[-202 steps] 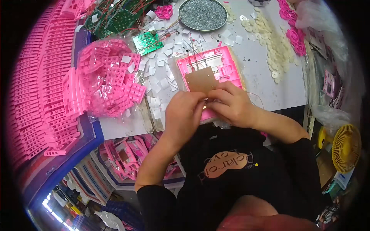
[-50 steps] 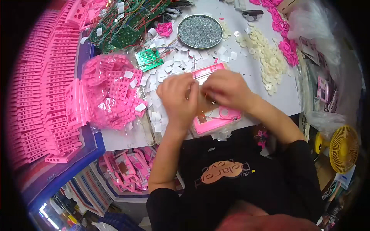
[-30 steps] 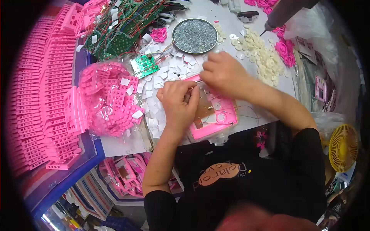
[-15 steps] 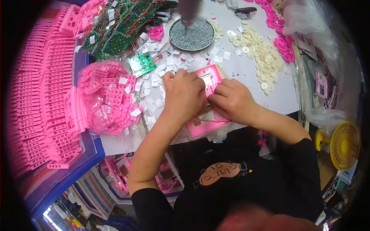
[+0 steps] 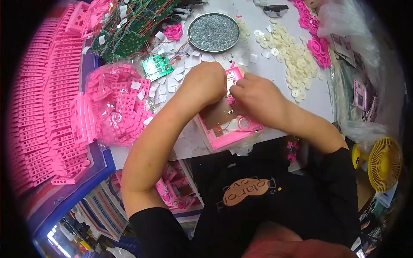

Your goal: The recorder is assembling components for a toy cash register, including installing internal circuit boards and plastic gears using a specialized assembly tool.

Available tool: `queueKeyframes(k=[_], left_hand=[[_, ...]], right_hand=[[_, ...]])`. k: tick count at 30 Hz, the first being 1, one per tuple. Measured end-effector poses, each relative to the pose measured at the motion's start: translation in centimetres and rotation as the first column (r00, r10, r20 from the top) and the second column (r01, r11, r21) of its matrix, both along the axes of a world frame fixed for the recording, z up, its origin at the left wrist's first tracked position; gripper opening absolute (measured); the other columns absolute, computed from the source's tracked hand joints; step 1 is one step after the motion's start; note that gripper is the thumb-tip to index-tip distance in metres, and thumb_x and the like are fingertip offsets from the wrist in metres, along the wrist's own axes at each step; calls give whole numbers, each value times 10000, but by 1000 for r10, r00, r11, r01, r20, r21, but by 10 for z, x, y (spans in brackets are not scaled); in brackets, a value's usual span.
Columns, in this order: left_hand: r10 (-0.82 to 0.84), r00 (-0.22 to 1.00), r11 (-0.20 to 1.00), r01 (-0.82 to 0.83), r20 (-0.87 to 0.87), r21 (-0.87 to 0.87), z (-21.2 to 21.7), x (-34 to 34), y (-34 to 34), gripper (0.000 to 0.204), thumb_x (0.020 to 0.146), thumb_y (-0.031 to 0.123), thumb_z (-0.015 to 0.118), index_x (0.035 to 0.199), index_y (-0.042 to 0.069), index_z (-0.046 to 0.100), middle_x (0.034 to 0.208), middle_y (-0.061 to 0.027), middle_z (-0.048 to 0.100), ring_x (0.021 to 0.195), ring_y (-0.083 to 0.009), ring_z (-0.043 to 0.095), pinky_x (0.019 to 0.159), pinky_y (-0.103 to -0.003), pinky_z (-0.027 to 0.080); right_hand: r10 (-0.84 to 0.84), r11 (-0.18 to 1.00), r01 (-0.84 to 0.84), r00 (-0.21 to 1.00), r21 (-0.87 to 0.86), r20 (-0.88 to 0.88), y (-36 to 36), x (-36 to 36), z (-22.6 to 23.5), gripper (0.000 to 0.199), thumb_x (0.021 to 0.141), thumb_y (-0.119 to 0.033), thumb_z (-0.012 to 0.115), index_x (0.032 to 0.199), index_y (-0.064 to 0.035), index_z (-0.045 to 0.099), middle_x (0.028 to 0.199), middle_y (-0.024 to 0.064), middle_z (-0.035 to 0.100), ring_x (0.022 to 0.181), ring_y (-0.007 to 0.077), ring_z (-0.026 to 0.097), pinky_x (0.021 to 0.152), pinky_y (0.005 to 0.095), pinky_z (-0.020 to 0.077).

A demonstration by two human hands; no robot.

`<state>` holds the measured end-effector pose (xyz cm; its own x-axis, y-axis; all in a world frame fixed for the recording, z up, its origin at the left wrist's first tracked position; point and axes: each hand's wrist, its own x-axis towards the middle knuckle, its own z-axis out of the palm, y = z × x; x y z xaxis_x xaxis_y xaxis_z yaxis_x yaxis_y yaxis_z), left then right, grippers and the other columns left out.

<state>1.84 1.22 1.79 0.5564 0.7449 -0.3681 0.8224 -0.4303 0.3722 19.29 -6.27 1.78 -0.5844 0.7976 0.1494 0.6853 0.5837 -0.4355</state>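
A pink plastic toy casing lies tilted on the table in front of me, with a brown board and thin wires inside it. Over its upper left part my left hand is closed, fingers curled down and largely hidden by the back of the hand. My right hand is closed at the casing's upper right, fingertips pinched close to the left hand's. Whatever the fingertips hold is hidden. Left of the casing, a small green circuit board with wires lies among white paper squares.
A round dish of small metal screws stands beyond my hands. Cream plastic discs are heaped at right, beside pink rings. At left are a bag of pink parts, stacked pink parts and wired boards. A yellow fan stands right.
The dark tool above the screw dish has gone out of view. My left hand and forearm have shifted, and the hands uncover more of the casing's brown board.
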Motion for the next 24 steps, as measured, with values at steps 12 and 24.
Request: queueKeyframes(k=[12, 24], left_hand=[[97, 991, 995, -95, 95, -23, 1, -8, -5, 193, 765, 238, 776, 783, 50, 735, 732, -165, 703, 714, -324, 698, 680, -430, 545], [52, 997, 999, -52, 52, -5, -7, -11, -8, 99, 775, 143, 684, 816, 70, 737, 817, -145, 715, 810, -339, 693, 746, -449, 543]], right_hand=[[-85, 996, 84, 975, -17, -203, 14, 2, -31, 162, 773, -159, 762, 869, -66, 670, 1072, 67, 609, 1023, 321, 530, 830, 407, 505], [365, 931, -363, 924, 39, -110, 24, 18, -16, 256, 766, -73, 752, 1019, -82, 718, 1039, 52, 655, 976, 276, 607, 765, 396, 543]])
